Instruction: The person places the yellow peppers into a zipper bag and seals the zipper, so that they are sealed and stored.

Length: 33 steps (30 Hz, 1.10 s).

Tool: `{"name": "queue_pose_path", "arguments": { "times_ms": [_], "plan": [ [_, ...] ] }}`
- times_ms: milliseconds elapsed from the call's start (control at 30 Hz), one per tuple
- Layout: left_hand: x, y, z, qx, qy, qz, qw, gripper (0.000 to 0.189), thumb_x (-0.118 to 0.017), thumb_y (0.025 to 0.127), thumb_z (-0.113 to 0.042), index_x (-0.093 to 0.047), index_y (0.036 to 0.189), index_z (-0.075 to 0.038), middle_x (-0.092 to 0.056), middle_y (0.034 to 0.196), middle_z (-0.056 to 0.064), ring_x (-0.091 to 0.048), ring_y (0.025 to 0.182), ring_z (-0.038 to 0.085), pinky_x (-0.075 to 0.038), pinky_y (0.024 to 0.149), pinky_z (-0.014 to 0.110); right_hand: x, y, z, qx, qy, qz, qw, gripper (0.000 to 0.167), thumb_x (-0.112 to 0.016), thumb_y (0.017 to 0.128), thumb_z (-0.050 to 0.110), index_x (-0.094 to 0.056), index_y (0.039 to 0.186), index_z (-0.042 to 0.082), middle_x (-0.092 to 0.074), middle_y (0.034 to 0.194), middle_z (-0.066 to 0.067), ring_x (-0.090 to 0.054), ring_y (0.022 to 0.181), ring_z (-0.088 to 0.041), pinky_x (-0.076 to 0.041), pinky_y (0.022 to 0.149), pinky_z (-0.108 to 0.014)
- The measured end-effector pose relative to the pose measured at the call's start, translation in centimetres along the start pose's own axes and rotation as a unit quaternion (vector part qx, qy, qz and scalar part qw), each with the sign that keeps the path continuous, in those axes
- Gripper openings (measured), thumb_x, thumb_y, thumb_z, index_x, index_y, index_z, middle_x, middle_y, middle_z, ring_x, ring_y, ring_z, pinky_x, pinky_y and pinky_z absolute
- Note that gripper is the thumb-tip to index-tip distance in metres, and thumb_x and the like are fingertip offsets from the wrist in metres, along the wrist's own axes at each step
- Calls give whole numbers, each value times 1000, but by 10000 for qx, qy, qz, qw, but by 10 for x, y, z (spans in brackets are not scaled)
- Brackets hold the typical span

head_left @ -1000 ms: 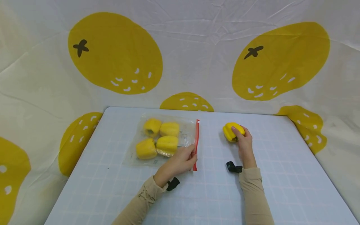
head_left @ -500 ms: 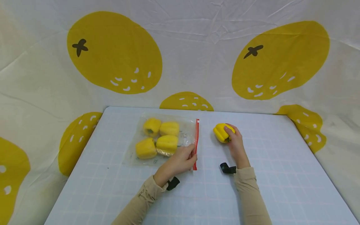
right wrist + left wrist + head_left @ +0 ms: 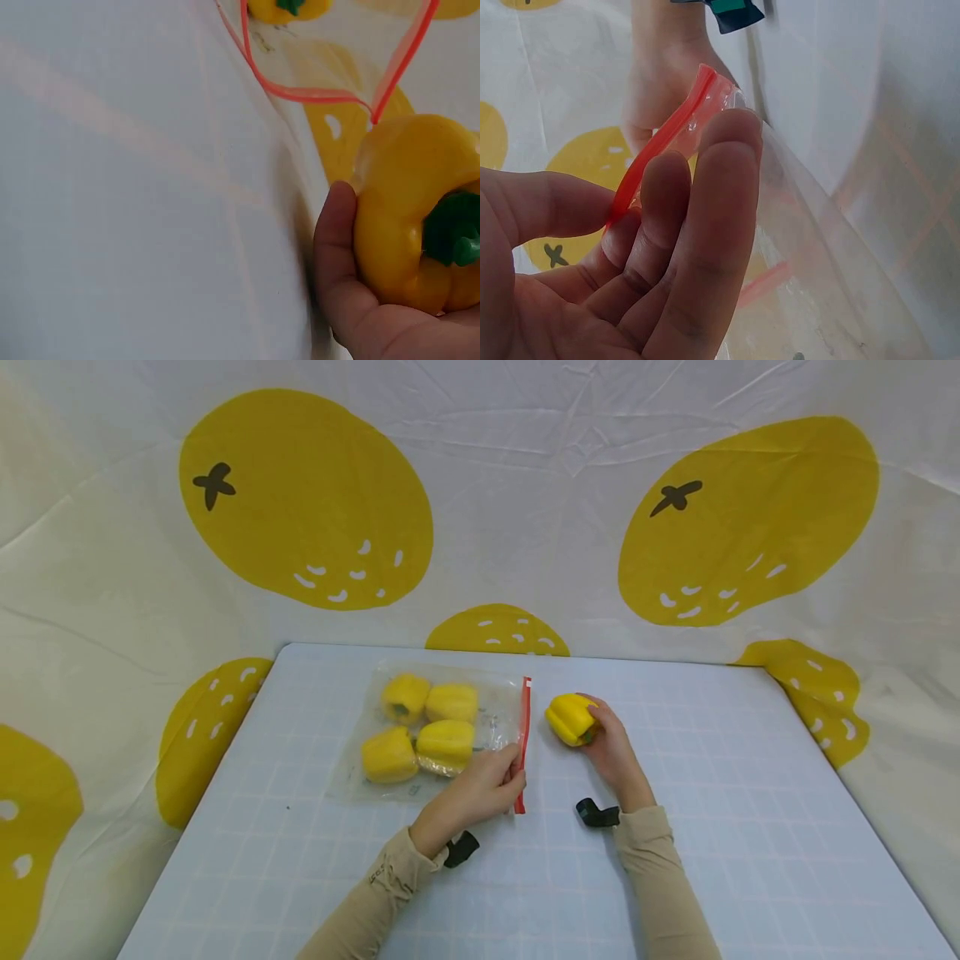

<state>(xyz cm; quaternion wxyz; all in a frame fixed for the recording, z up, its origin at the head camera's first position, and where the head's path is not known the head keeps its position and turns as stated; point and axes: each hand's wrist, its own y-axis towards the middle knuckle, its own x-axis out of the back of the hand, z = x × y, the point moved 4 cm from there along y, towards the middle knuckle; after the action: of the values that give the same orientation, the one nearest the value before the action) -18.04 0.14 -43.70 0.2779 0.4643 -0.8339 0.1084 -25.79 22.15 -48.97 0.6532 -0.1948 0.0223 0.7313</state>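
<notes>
A clear zip bag (image 3: 491, 727) with a red edge lies on the table, several yellow bell peppers (image 3: 446, 743) inside it. My left hand (image 3: 480, 789) pinches the bag's red zip edge (image 3: 656, 146) between thumb and fingers; in the left wrist view that edge is lifted. My right hand (image 3: 615, 752) grips another yellow bell pepper (image 3: 572, 719), just right of the bag's red edge and apart from it. Its green stem (image 3: 457, 229) shows in the right wrist view, where the red rim (image 3: 315, 95) of the bag spreads apart behind the pepper.
The table (image 3: 750, 827) has a pale checked cover. Behind it hangs a white cloth (image 3: 525, 510) with large yellow fruit prints. Small black devices (image 3: 597, 813) sit at both wrists.
My right hand has moved left with the bell pepper, bringing it close to the bag's red edge. My left hand and the bag have stayed in place.
</notes>
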Motion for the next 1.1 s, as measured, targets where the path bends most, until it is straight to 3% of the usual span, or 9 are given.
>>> {"name": "queue_pose_path", "arguments": {
  "times_ms": [100, 233, 533, 733, 900, 1000, 1100],
  "plan": [
    [0, 0, 0, 81, -45, 33, 10000, 13, -54, 97, -11, -49, 85, -11, -45, 61, -4, -40, 47, 7, -32, 47, 19, -5, 0, -3, 11, -29, 277, 9996, 45, -32, 103, 24, -31, 146, 10, -35, 140, -5, -37, 123, -24, -36, 101, -40],
    [0, 0, 0, 198, -92, 88, 9997, 12, -54, 98, -12, -50, 87, -11, -46, 60, -3, -40, 47, 8, -32, 47, 19, -12, 0, -5, 19, -290, 568, 9980, 47, -37, 102, 20, -31, 147, 8, -35, 143, -7, -38, 124, -25, -41, 100, -34],
    [0, 0, 0, 292, -137, 128, 9994, 9, -55, 97, -10, -51, 90, -11, -47, 61, -2, -44, 47, 11, -34, 47, 19, -28, -2, -12, 105, -1462, 879, 9853, 48, -55, 98, 23, -47, 143, 8, -46, 142, -12, -53, 111, -27, -50, 88, -31],
    [1, -1, 0, 298, -164, 132, 9993, 6, -55, 98, -12, -52, 93, -11, -47, 62, -1, -45, 49, 12, -35, 48, 20, -40, -4, -14, 336, -2091, 590, 9755, 46, -66, 93, 28, -57, 134, 9, -52, 136, -12, -55, 102, -27, -50, 81, -27],
    [1, -1, -1, 242, -208, 131, 9994, 4, -55, 98, -11, -53, 94, -11, -48, 63, -2, -45, 49, 12, -36, 48, 20, -47, -4, -17, 562, -2474, 366, 9666, 44, -73, 89, 26, -62, 129, 12, -58, 131, -11, -60, 103, -30, -52, 84, -31],
    [1, -1, -1, 167, -206, 106, 9996, 3, -55, 97, -10, -54, 95, -9, -48, 63, -2, -45, 49, 11, -36, 48, 20, -51, -5, -16, 820, -2821, 348, 9553, 44, -74, 88, 21, -63, 129, 10, -60, 128, -12, -58, 104, -29, -51, 84, -33],
    [1, 0, -2, 79, -156, 52, 9998, 4, -55, 96, -9, -53, 93, -9, -48, 62, -3, -44, 49, 10, -36, 48, 20, -53, -6, -14, 1128, -3281, 253, 9375, 45, -75, 87, 16, -63, 130, 8, -59, 124, -13, -53, 99, -28, -49, 80, -33]
  ]
}}
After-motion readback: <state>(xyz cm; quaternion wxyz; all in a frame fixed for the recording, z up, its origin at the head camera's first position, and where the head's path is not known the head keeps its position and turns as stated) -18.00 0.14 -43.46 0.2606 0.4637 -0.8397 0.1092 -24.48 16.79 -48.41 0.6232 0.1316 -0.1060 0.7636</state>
